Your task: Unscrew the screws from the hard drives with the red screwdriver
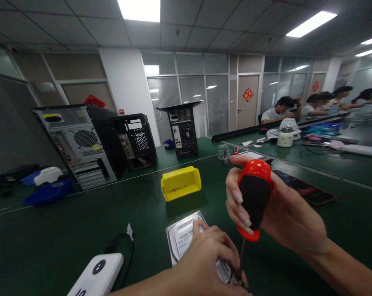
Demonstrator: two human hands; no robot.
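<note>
Screwdriver (pixel 254 197) in right hand (pixel 284 213); left hand (pixel 204 263) steadies white-labelled hard drive (pixel 182 238).

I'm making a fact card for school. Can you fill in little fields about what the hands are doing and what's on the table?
Right hand: grips a screwdriver with a red and black handle, tip pointing down
Left hand: rests on a hard drive
Table: green
Behind the drive: yellow bin
Near left: white device with black cable
Farther back: three computer cases
</note>
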